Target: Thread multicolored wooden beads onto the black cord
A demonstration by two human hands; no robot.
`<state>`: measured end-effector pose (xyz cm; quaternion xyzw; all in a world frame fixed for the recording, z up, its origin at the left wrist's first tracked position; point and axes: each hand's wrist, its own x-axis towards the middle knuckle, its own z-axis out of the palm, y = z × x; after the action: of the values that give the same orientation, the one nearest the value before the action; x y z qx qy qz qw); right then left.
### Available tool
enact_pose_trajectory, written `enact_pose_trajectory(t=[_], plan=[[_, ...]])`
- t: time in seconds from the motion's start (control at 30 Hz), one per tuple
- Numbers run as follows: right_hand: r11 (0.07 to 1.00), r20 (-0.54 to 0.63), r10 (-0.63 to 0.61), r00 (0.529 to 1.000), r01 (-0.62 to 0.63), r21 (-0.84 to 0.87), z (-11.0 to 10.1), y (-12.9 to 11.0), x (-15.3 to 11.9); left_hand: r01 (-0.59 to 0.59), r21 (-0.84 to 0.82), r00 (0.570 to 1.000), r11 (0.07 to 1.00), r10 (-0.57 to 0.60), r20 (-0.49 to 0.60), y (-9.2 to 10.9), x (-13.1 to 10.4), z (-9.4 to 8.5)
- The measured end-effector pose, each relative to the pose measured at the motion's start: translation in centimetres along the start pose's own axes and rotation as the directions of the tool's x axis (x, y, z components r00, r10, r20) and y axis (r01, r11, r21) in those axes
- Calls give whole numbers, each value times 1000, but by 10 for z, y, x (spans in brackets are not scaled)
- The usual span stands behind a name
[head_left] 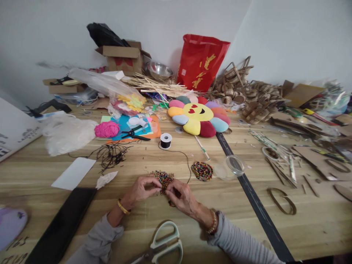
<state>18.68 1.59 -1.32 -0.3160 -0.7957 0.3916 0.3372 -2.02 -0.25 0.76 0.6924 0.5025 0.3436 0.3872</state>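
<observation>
A loose pile of small multicoloured beads [162,177] lies on the wooden table between my hands. My left hand [143,190] is at the pile's left edge, thumb and forefinger pinched together; whatever is between the tips is too small to make out. Close to it, my right hand [182,196] pinches at the near side of the pile. A thin black cord [188,161] curves from a white-rimmed spool [165,141] down behind my right hand, which seems to grip it. A few beads show under that hand. Coiled bead strands [202,171] rest to the right.
Green-handled scissors [167,242] lie near the front edge. Around are a black flat case [63,223], tangled black cords [111,156], white paper [73,173], black pliers [134,135], a round clear container [235,165], a flower cushion [198,116] and a dark strip [255,198].
</observation>
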Motion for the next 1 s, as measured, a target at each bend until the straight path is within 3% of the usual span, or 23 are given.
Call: enact_pose_trajectory(t=[1.0], plan=[[999, 23, 15, 1000, -16, 29, -2, -3, 1, -43, -26, 999, 999, 43, -2, 0, 1, -1]])
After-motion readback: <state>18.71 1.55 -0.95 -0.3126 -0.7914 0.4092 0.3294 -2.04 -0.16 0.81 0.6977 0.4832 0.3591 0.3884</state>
